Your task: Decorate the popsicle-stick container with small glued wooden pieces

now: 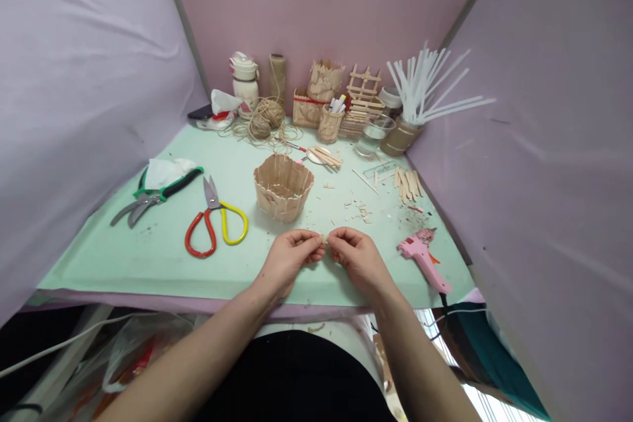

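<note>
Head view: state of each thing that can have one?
Left hand, pinching small pale piece
Right hand, pinching same piece
Pruning shears, blades open
Scissors, blades slightly open
Wooden basket, upright
Pink glue gun, lying unheld
Clear cup, upright, partly filled
White flask, upright, lidded
Twine, tangled
White sticks, fanned in brown container
Marker pens, standing in wooden cup

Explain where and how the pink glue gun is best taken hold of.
Grip the pink glue gun by its handle, probably with the right hand, coming from the near side. The handle slants toward the near edge of the table, while the nozzle points off to the right, so this approach should avoid the tip.
</note>
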`<state>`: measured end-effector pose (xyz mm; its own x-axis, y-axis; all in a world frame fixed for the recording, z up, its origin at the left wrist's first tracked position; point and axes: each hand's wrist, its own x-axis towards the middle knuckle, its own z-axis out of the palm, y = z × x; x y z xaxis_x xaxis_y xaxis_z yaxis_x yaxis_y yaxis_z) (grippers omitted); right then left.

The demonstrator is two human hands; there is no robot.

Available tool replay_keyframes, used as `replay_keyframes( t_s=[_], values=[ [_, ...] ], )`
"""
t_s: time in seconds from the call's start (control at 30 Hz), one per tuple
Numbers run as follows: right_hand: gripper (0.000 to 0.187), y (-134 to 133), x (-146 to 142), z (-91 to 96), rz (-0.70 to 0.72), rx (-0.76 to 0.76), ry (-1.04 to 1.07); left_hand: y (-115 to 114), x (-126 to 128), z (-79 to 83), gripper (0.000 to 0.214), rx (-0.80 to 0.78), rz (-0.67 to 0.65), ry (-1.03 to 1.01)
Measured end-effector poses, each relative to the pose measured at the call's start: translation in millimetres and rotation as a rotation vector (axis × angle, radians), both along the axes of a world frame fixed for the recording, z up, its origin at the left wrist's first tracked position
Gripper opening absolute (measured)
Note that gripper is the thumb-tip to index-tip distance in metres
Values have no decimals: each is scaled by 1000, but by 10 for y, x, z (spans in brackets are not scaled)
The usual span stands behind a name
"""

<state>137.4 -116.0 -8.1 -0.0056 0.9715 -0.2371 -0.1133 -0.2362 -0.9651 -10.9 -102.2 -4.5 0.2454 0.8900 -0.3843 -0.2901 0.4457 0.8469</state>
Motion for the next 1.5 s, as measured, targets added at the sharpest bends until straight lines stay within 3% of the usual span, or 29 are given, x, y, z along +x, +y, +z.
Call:
replay_keyframes(
  t_s=[0.63, 1.27, 1.5],
  values=[
    [14, -33, -39, 83, -13, 13, -93, 12, -12, 55, 23, -4, -16, 40],
    [17, -61, -35, 158, 52, 28, -206, 23, -83, 87, 18, 264, -185, 360],
    [19, -48, -34, 118, 65, 39, -233, 23, -118, 41, 22, 294, -176, 355]
  ],
)
